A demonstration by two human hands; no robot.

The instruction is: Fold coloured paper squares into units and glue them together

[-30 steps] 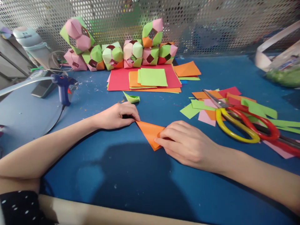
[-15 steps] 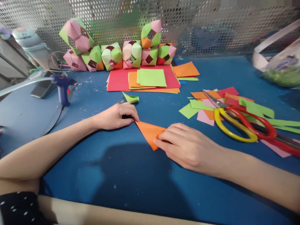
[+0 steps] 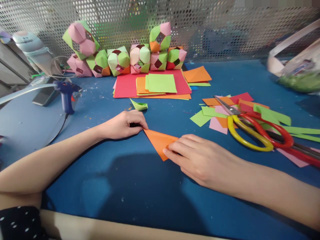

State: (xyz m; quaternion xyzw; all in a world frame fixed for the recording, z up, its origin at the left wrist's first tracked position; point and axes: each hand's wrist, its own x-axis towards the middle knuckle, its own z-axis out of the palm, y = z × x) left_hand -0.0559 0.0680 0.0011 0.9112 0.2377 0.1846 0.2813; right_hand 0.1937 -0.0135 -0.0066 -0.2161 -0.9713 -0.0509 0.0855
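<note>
From the head camera, here we are, two bare hands over a blue table, and all the action sits on one piece of orange paper, folded to a triangle and lying flat between them! The left hand has its fingertips drawn together on the paper's far left point, pinning it down. Over on the other side, the right hand closes on the right end, thumb on top near the lower corner, fingers curled in beside it; what they do underneath is hidden.

The step in hand looks like folding, with that right end being lined up or creased. The next move, I'd judge, calls for a steady left hold and a firm, even press from the right so the edges don't slip.

Just beyond the left hand, a small green folded piece rests on the table. Off to the right, scissors lie over paper scraps, and neither hand touches them.
</note>
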